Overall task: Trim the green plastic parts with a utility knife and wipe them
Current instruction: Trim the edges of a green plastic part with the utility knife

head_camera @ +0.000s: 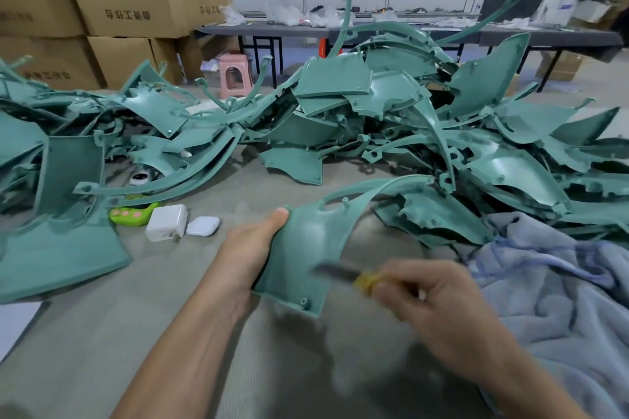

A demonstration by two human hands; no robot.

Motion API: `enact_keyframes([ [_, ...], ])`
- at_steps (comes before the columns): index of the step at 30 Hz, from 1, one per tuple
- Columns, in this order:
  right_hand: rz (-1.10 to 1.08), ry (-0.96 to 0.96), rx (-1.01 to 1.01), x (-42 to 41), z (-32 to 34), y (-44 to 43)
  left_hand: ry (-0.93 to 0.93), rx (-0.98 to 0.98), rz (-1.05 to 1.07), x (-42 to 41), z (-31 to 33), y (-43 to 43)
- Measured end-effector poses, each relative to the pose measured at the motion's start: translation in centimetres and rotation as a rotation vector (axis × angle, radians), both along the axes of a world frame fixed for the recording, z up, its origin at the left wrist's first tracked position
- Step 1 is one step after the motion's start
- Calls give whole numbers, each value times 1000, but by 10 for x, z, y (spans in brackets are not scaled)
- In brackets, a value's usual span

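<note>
Left hand (246,253) grips green part (303,248); right hand (432,296) holds utility knife (343,274)

The green part (303,248) is smooth, semi-gloss plastic (so is the heap (374,105)), the blue cloth (551,286) fleecy.

Utility knife (343,275) blade motion-blurred

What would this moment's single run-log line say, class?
step: trimming | left hand: grips green plastic part | right hand: holds utility knife, blade at part | blue cloth: lying at right
</note>
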State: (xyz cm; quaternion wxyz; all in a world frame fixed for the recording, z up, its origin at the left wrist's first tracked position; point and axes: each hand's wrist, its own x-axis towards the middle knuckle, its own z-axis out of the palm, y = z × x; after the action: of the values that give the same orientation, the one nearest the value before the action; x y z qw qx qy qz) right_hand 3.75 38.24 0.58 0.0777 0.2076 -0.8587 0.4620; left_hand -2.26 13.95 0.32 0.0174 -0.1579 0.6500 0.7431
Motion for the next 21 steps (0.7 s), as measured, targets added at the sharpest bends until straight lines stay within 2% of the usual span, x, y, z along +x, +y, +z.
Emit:
enact_keyframes([
  [2,-270,131,-71,-8,1,9,-7,-31,-6,-1,-1,1],
  [3,-336,174,-89,-10,3,14,-8,-41,-9,-1,-1,2],
  [4,-299,179,-106,-11,5,17,-4,-42,-13,-2,-2,2],
  [6,-20,96,-95,-1,7,14,-9,-22,-23,-2,-3,4],
  [8,161,-5,57,9,3,2,-21,-30,-46,-1,-4,4],
  [10,50,44,117,6,-3,-3,-33,-42,-35,-2,-4,3],
  [13,-351,191,51,-6,2,8,-52,-60,40,-5,-2,-1],
  [14,-333,185,4,-7,4,11,-51,-65,43,-5,-1,-2],
  [16,-62,74,-55,-2,6,11,-47,-57,25,-5,-1,0],
  [18,144,-56,18,6,2,2,-41,-24,-6,-3,-3,2],
  [19,112,-54,54,5,0,-1,-35,-19,-7,-3,-3,3],
  [21,-167,45,24,-6,-5,3,-26,-38,22,-4,-3,1],
])
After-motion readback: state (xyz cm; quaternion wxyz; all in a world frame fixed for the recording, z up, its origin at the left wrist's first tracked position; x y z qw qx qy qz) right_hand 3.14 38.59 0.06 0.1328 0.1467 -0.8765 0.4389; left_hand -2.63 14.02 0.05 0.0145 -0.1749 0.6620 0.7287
